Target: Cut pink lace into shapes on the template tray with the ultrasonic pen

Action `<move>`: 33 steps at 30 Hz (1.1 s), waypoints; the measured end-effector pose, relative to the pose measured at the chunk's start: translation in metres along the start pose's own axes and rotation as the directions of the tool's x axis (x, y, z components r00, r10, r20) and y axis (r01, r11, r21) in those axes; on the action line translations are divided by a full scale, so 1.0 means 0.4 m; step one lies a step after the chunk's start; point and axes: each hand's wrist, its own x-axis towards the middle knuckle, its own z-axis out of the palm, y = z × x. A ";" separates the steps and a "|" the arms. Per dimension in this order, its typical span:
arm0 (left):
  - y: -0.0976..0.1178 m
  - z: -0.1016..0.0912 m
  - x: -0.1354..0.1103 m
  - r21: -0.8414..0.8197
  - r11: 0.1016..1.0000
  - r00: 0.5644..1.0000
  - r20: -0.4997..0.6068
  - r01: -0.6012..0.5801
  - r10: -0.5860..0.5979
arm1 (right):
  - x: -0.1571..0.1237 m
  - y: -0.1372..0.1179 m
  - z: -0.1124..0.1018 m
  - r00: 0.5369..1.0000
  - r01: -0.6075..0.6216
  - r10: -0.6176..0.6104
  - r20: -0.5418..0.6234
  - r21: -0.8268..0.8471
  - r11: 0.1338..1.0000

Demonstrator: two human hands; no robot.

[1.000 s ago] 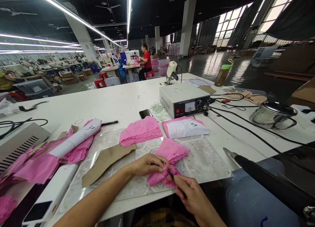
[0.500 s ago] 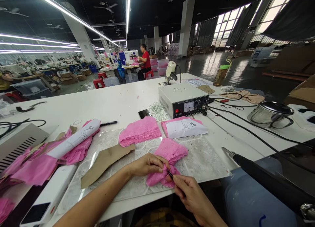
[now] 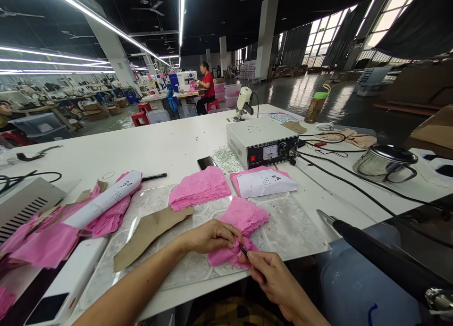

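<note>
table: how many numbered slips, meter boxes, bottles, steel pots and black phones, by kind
numbered slips: 2
meter box: 1
bottle: 1
steel pot: 1
black phone: 1
total: 6

The hall is brightly and evenly lit. Long ceiling light strips (image 3: 106, 26) run from the upper left toward the top centre. Daylight enters through tall windows (image 3: 332, 33) at the upper right and leaves a pale sheen on the floor (image 3: 300, 90) below them. The white table (image 3: 159, 142) throws back much light, and the clear sheet (image 3: 138, 227) at lower centre shows streaks of glare. Shadows are faint, with only a soft one under the left hand (image 3: 208, 236) on the pink lace (image 3: 226, 257). Straight lines bow toward the frame edges. The thin tool (image 3: 243, 250) pinched in the right hand (image 3: 276, 281) looks perhaps slightly blurred, and the far background is soft.
</note>
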 end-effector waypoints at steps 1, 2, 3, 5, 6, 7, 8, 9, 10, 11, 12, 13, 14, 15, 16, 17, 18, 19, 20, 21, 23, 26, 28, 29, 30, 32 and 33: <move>0.002 -0.001 0.001 0.010 1.000 1.000 0.005 -0.006 0.006 | 0.000 -0.001 0.000 1.000 -0.004 0.004 -0.003 -0.004 1.000; 0.004 -0.002 0.001 0.017 1.000 1.000 0.011 -0.011 0.011 | 0.001 0.000 0.000 1.000 -0.004 0.004 -0.006 -0.006 1.000; 0.005 -0.003 0.002 0.023 1.000 1.000 0.016 -0.015 0.014 | 0.003 0.003 -0.001 1.000 0.000 0.000 -0.011 -0.005 1.000; 0.007 -0.003 0.002 0.031 0.999 1.000 0.021 -0.015 0.014 | 0.008 0.011 -0.003 1.000 0.009 -0.009 -0.021 0.001 1.000; 0.008 -0.003 0.002 0.034 0.999 1.000 0.021 -0.014 0.014 | 0.012 0.017 -0.004 1.000 0.013 -0.013 -0.024 0.004 1.000; 0.010 -0.003 0.003 0.035 0.999 1.000 0.022 -0.015 0.014 | 0.016 0.022 -0.005 0.999 0.015 -0.015 -0.028 0.006 1.000; 0.011 -0.003 0.003 0.036 0.999 1.000 0.023 -0.015 0.015 | 0.020 0.026 -0.006 0.999 0.017 -0.017 -0.030 0.007 1.000; 0.013 -0.003 0.004 0.037 0.999 1.000 0.023 -0.016 0.015 | 0.022 0.029 -0.005 0.999 0.021 -0.021 -0.031 0.007 1.000; 0.014 -0.003 0.004 0.037 0.999 1.000 0.026 -0.016 0.015 | 0.024 0.031 -0.005 0.999 0.028 -0.028 -0.031 0.006 1.000; 0.015 -0.004 0.005 0.037 0.999 1.000 0.028 -0.015 0.014 | 0.024 0.032 -0.004 0.999 0.037 -0.036 -0.029 0.005 0.999; 0.015 -0.004 0.005 0.039 0.999 1.000 0.029 -0.011 0.010 | 0.021 0.031 -0.003 0.999 0.045 -0.045 -0.026 0.006 0.999; 0.015 -0.005 0.005 0.041 0.999 1.000 0.029 -0.008 0.007 | 0.016 0.029 -0.003 0.998 0.054 -0.054 -0.022 0.007 0.998; 0.014 -0.005 0.005 0.044 0.999 1.000 0.028 -0.006 0.005 | 0.009 0.024 -0.006 0.998 0.057 -0.057 -0.014 0.007 0.998; 0.014 -0.006 0.004 0.048 0.999 1.000 0.027 -0.008 0.006 | -0.001 0.018 -0.012 0.998 0.056 -0.056 -0.008 0.006 0.998; 0.013 -0.005 0.004 0.055 0.998 1.000 0.025 -0.011 0.010 | -0.011 0.010 -0.023 0.998 0.056 -0.056 -0.010 0.001 0.998; 0.013 -0.004 0.004 0.063 0.998 1.000 0.024 -0.016 0.015 | -0.021 0.000 -0.037 0.997 0.068 -0.068 -0.028 -0.013 0.998; 0.013 -0.002 0.004 0.075 0.997 1.000 0.023 -0.023 0.021 | -0.030 -0.013 -0.056 0.993 0.099 -0.102 -0.064 -0.048 0.994; 0.014 0.001 0.005 0.091 0.995 0.999 0.020 -0.032 0.031 | -0.034 -0.028 -0.077 0.979 0.152 -0.165 -0.118 -0.113 0.982; 0.017 0.005 0.007 0.115 0.992 0.999 0.016 -0.044 0.042 | -0.034 -0.045 -0.100 0.950 0.213 -0.253 -0.182 -0.214 0.954; 0.021 0.011 0.009 0.146 0.988 0.998 0.011 -0.056 0.055 | -0.029 -0.064 -0.123 0.904 0.255 -0.353 -0.243 -0.357 0.898; 0.030 0.026 0.015 0.230 0.971 0.997 -0.004 -0.072 0.075 | -0.003 -0.103 -0.162 0.807 0.214 -0.507 -0.304 -0.649 0.730; 0.043 0.060 0.022 0.401 0.915 0.995 -0.053 -0.054 0.083 | 0.055 -0.152 -0.184 0.772 0.058 -0.552 -0.313 -0.831 0.553; 0.046 0.091 0.021 0.533 0.846 0.989 -0.108 -0.027 0.100 | 0.090 -0.172 -0.175 0.778 0.041 -0.555 -0.295 -0.857 0.513; 0.046 0.109 0.020 0.599 0.801 0.983 -0.139 -0.010 0.116 | 0.103 -0.177 -0.166 0.781 0.040 -0.558 -0.281 -0.869 0.493; 0.044 0.128 0.017 0.660 0.751 0.974 -0.178 0.014 0.139 | 0.114 -0.179 -0.157 0.784 0.043 -0.561 -0.265 -0.879 0.475; 0.039 0.171 0.014 0.752 0.654 0.944 -0.267 0.078 0.194 | 0.126 -0.176 -0.143 0.792 0.059 -0.565 -0.231 -0.892 0.447; 0.035 0.194 0.014 0.777 0.618 0.921 -0.319 0.120 0.222 | 0.129 -0.173 -0.140 0.796 0.069 -0.566 -0.216 -0.896 0.438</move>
